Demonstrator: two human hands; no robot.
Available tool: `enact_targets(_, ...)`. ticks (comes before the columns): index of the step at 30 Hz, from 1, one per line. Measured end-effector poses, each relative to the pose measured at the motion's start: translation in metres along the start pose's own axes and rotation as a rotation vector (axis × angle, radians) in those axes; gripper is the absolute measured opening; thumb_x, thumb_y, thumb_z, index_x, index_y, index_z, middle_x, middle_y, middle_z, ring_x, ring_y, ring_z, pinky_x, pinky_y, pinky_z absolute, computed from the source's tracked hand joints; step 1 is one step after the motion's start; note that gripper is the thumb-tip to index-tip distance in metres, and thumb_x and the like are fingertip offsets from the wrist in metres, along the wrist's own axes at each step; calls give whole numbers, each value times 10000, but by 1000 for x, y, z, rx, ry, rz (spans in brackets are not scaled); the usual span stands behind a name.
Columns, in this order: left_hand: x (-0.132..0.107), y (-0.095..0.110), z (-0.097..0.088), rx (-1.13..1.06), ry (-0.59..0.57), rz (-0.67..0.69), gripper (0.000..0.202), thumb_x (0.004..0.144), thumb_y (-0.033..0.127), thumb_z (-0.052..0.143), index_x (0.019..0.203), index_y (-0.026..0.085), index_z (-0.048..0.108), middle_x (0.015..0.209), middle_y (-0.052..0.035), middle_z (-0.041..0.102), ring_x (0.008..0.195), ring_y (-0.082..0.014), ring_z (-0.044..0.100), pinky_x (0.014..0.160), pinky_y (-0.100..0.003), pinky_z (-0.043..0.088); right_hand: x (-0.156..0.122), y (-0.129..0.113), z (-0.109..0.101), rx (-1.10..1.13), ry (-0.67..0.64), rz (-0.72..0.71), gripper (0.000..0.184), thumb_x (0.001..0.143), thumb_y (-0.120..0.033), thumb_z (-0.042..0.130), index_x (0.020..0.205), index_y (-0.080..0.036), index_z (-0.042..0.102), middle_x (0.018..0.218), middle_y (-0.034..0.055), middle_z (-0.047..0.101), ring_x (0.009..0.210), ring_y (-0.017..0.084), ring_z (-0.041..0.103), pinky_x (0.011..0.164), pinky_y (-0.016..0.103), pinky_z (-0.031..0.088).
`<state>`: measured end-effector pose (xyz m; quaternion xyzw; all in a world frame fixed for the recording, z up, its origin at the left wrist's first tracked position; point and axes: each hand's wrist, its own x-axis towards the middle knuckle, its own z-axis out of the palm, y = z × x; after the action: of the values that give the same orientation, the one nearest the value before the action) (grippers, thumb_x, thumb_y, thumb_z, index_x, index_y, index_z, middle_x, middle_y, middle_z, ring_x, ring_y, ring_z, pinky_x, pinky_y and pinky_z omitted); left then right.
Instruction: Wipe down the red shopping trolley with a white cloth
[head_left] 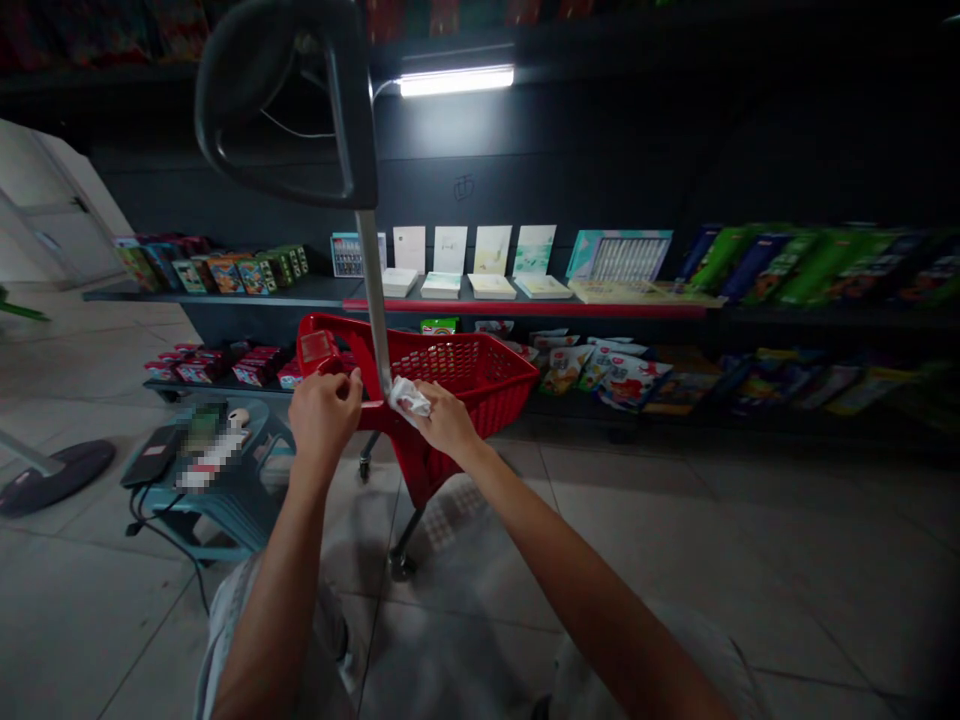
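A red plastic shopping basket with a mesh side stands on a wheeled frame right in front of me. A metal pole rises from it to a black curved handle. My left hand is curled around the basket's rim, its fingers pinched close to the pole. My right hand is shut on a crumpled white tissue, which presses against the rim beside the pole. The basket's near side is hidden behind my hands.
A teal plastic stool stands to the left, holding a black phone and blurred items, with a cable trailing to the tiled floor. A round dark fan base lies further left. Shelves of boxes, cards and packets run behind the basket.
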<state>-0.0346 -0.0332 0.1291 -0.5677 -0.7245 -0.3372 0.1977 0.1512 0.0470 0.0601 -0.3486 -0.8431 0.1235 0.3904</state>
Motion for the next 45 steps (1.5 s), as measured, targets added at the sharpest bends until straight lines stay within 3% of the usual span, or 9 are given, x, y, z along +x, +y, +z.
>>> enact_targets(6, 11, -33, 2, -2, 25, -125, 455, 1015, 471, 458, 708, 210, 669, 795, -99, 722, 787, -237, 635, 748, -337, 407, -11, 71, -1, -191, -84, 73, 302, 975, -223, 594, 1264, -191, 680, 1245, 84, 744, 1157, 219, 687, 1233, 431, 364)
enact_targets(11, 16, -53, 1, 4, 34, -255, 443, 1032, 495, 437, 901, 217, 757, 962, -121, 758, 912, -271, 663, 823, -366, 444, -27, 114, -13, -256, -136, 116, 313, 975, -237, 588, 1269, -199, 688, 1270, 81, 745, 1162, 214, 692, 1261, 460, 315)
enact_targets(17, 23, -55, -2, -18, 0, -417, 413, 1025, 516, 458, 1012, 242, 766, 1104, -131, 761, 1020, -303, 668, 852, -402, 464, -61, 171, -54, -336, -93, 228, 427, 924, -192, 589, 1345, -170, 657, 1356, 132, 696, 1277, 243, 631, 1260, 482, 303)
enact_targets(22, 30, -62, 0, -61, -42, -384, 400, 1030, 480, 437, 1026, 223, 743, 1166, -168, 739, 1082, -344, 668, 870, -446, 480, -91, 215, -79, -291, -6, 453, 407, 976, -306, 521, 1339, -191, 666, 1439, 156, 638, 1422, 301, 520, 1247, 587, 271)
enact_targets(29, 18, -45, 1, 51, -105, -27, 310, 955, 204, 440, 1109, 231, 708, 1056, -132, 763, 1108, -326, 673, 1174, -607, 291, -105, 221, -51, -147, 296, 513, 530, 988, -431, 428, 1420, -168, 584, 1624, 164, 449, 1530, 247, 383, 1236, 446, 347)
enact_targets(32, 15, -42, -1, 190, -233, 67, 270, 907, 183, 468, 1015, 209, 715, 872, -119, 745, 980, -326, 706, 1172, -640, 268, -99, 228, -43, 17, 488, 614, 569, 980, -509, 390, 1363, -136, 587, 1516, 208, 541, 1406, 272, 523, 1174, 434, 414)
enact_targets(37, 14, -49, -5, 163, -279, 220, 323, 943, 262, 410, 976, 233, 729, 846, -76, 729, 962, -287, 701, 1229, -610, 198, -84, 228, -28, -10, 890, 924, 521, 979, -517, 364, 1215, -125, 612, 1299, 242, 602, 1277, 334, 581, 1108, 466, 452)
enact_targets(40, 12, -48, -5, 116, -288, 307, 289, 924, 339, 467, 974, 243, 735, 857, -60, 731, 986, -280, 688, 1252, -567, 173, -80, 215, -11, -215, 950, 936, 438, 966, -499, 432, 1198, -174, 613, 1321, 224, 539, 1323, 338, 531, 1136, 455, 433)
enact_targets(45, 9, -40, 2, 154, -223, 302, 368, 966, 505, 486, 964, 224, 725, 892, -101, 739, 994, -299, 674, 1164, -507, 301, -80, 209, 13, -196, 1002, 1091, 496, 1005, -506, 352, 1360, -196, 508, 1290, 235, 525, 1250, 349, 593, 1007, 469, 520)
